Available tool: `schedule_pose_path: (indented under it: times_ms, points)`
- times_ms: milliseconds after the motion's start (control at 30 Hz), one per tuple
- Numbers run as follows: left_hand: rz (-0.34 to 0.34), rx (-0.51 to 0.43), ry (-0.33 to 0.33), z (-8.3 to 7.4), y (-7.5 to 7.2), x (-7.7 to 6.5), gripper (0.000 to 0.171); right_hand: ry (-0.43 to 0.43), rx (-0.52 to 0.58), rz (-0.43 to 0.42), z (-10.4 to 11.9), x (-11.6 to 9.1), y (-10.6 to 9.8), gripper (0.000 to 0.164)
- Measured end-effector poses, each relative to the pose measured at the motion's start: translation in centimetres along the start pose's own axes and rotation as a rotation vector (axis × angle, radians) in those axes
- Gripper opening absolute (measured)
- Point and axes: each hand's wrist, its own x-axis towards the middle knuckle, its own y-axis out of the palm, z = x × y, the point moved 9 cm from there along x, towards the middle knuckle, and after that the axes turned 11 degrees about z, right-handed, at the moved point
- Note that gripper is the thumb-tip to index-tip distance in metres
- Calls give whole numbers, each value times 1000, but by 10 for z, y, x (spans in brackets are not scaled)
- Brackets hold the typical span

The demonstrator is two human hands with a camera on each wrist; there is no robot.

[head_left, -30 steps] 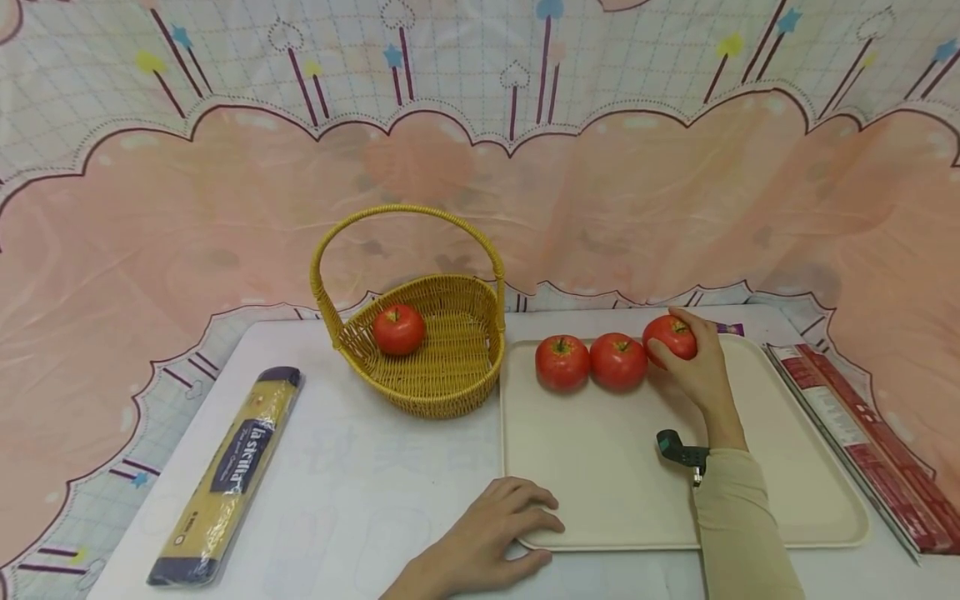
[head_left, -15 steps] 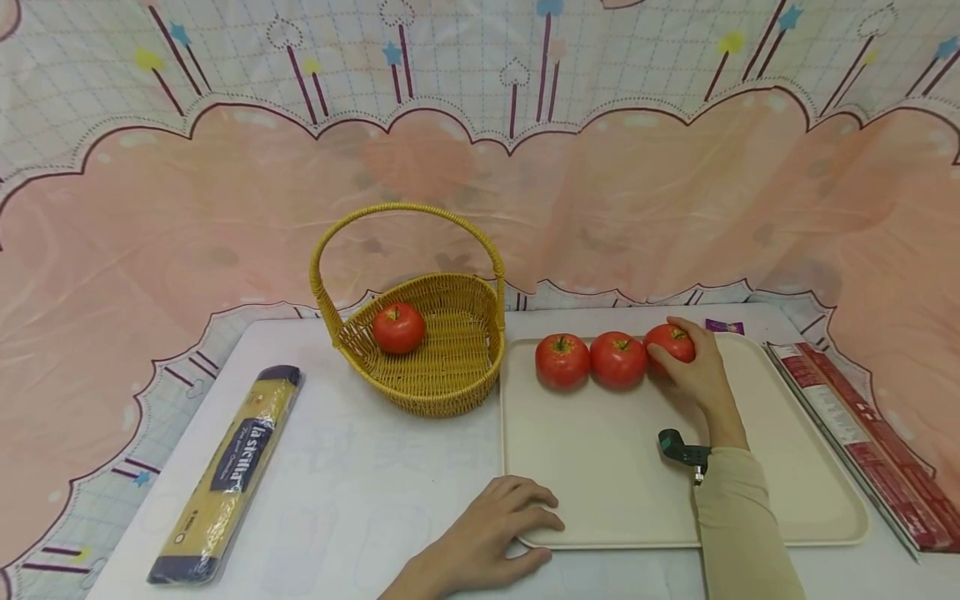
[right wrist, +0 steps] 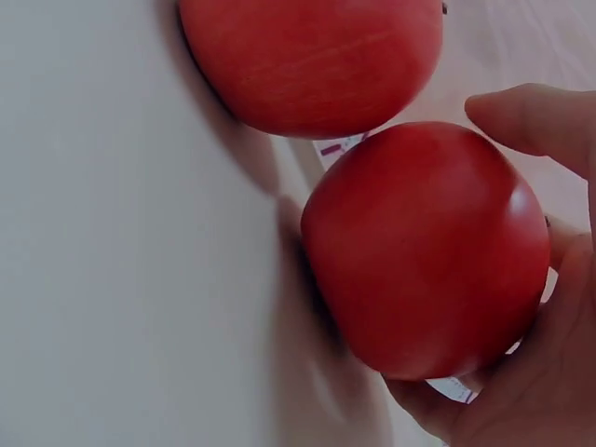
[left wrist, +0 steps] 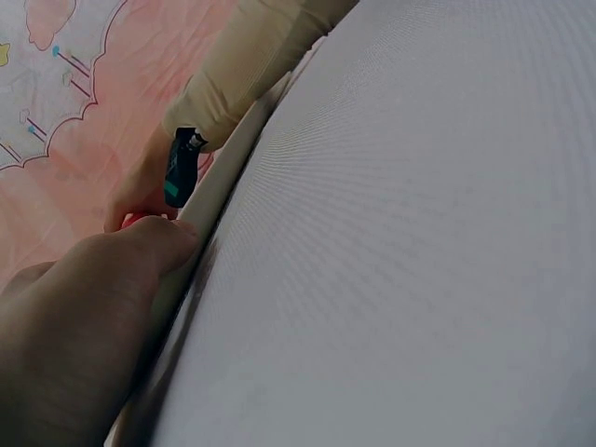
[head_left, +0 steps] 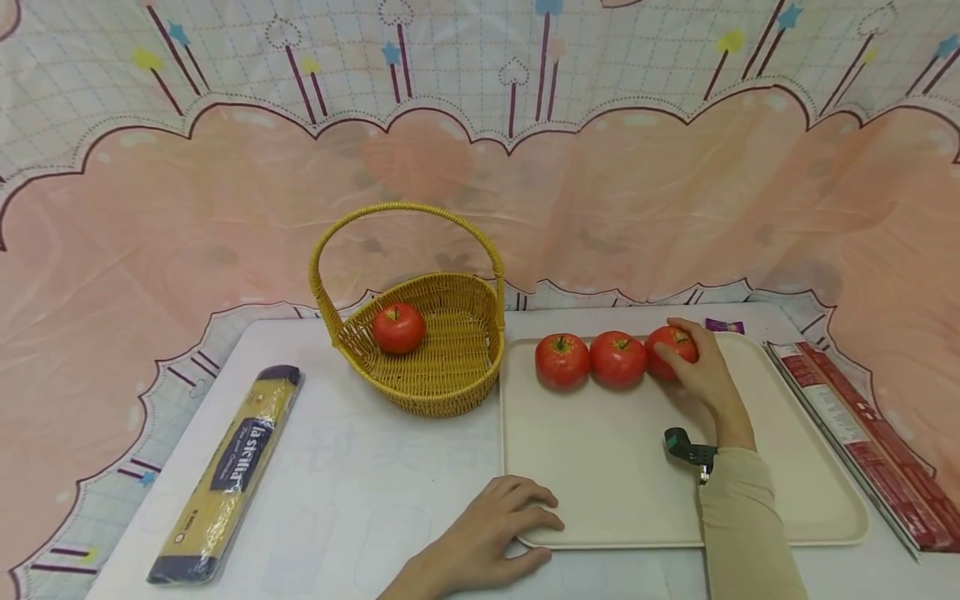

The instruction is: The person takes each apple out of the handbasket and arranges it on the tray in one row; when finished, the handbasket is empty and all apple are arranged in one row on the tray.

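In the head view my right hand (head_left: pixel 701 367) is spread around the rightmost red apple (head_left: pixel 670 352), which is on the cream tray (head_left: pixel 600 467). The right wrist view shows the thumb (right wrist: pixel 531 116) straight and a little off the apple, fingers partly hidden behind it. Two more apples, a middle one (head_left: pixel 618 360) and a left one (head_left: pixel 562 362), complete a row along the tray's back. My left hand (head_left: pixel 502 529) rests on the tray's front left corner, fingers relaxed over the rim and thumb by the front edge.
A yellow wicker basket (head_left: pixel 442 404) with a tall handle stands left of the tray, one apple (head_left: pixel 399 328) inside. A spaghetti pack (head_left: pixel 228 475) lies far left. A red-and-white package (head_left: pixel 862 450) lies along the tray's right side, and a small purple wrapper (head_left: pixel 724 326) behind it.
My right hand has lowered the apple onto the tray beside the other two, then shifted slightly right with its thumb loosening. The left hand has stayed in place.
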Motion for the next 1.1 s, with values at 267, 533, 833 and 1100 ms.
schedule_pose_path:
  times_ms: [267,533,833,1100]
  points:
    - [-5,0,4,-2,0,-1,23,-37,-3,-66,3,-3,-6,56]
    - [-2,-1,5,-3,0,-1,23,-149,105,-262,17,-10,-17,37]
    - [-5,6,6,-2,1,-1,23,-244,189,-361,56,-22,-19,29]
    - [-8,-25,-6,-1,-2,1,23,-357,143,-359,97,-26,-8,26]
